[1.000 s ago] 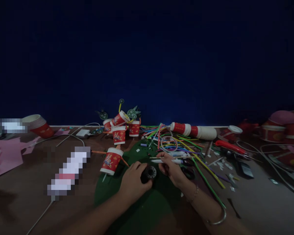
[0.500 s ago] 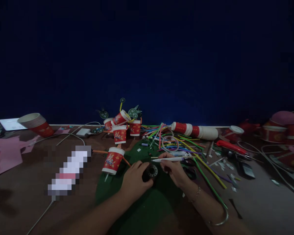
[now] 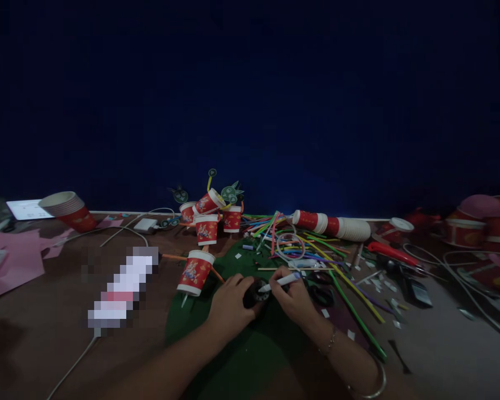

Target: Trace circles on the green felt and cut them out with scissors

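Note:
My left hand lies over the green mat, its fingers curled round a small dark cylinder-like piece with a ring of pale dots on its top. What the piece is, I cannot make out. My right hand pinches a white marker pen, tilted with its tip down at the top of the dark piece; whether it touches is hard to tell. Just behind the marker lies a thin wooden stick. Left of my hands stands a figure of red paper cups with pipe-cleaner arms.
Colourful pipe cleaners spread across the right of the green mat. Stacked paper cups lie behind them. A red-handled tool and paper scraps are farther right. Pink paper, a power strip and cables lie left.
My right hand has tipped the marker, bringing its point down from behind the dark piece onto or near its top. The left hand keeps its hold. The view has shifted slightly.

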The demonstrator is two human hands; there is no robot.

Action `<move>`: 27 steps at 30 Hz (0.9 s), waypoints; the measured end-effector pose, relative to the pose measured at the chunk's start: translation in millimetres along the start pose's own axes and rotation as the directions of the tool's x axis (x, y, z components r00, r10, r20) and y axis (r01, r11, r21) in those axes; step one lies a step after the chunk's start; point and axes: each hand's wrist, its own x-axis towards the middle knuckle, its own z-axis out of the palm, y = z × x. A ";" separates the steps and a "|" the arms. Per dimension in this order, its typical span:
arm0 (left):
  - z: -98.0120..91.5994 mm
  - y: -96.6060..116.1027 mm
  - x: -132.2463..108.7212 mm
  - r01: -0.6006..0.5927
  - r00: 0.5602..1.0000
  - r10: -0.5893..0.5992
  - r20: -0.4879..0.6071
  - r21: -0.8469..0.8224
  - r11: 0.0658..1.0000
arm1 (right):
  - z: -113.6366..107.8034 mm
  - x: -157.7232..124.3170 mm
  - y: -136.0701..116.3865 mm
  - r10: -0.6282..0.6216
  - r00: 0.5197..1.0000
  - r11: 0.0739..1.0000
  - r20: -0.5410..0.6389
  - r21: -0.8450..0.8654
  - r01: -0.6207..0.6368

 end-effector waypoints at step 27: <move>-0.1 -6.1 2.4 0.013 1.000 -0.014 0.020 0.025 1.000 | -1.9 32.7 -21.9 0.079 0.946 0.964 0.315 -0.267 0.008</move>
